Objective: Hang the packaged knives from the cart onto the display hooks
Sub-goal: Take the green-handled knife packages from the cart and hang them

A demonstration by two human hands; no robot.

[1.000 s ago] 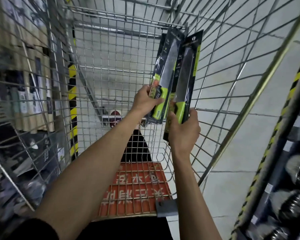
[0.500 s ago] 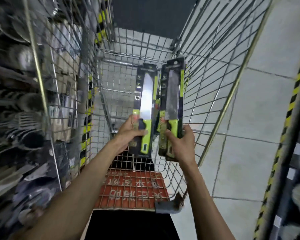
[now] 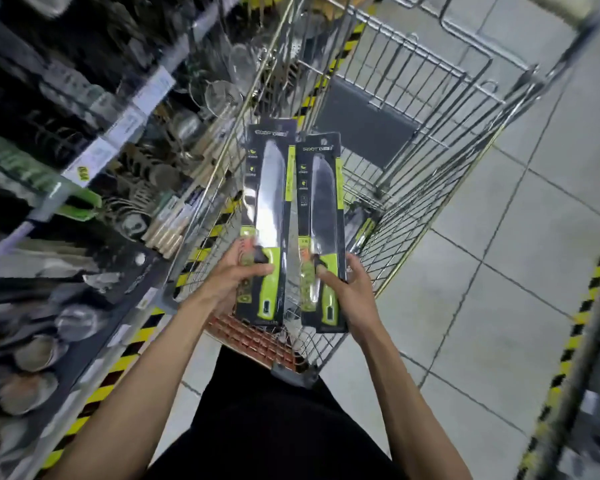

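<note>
Head view: each hand (left (image 3: 238, 277), right (image 3: 347, 292)) grips one packaged knife.

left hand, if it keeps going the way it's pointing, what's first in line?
The left hand points forward and slightly right, already gripping the left knife package at its handle end. Past that package, the next thing looks like the wire cart side or basket interior, though depth is unclear from this one view.
</note>
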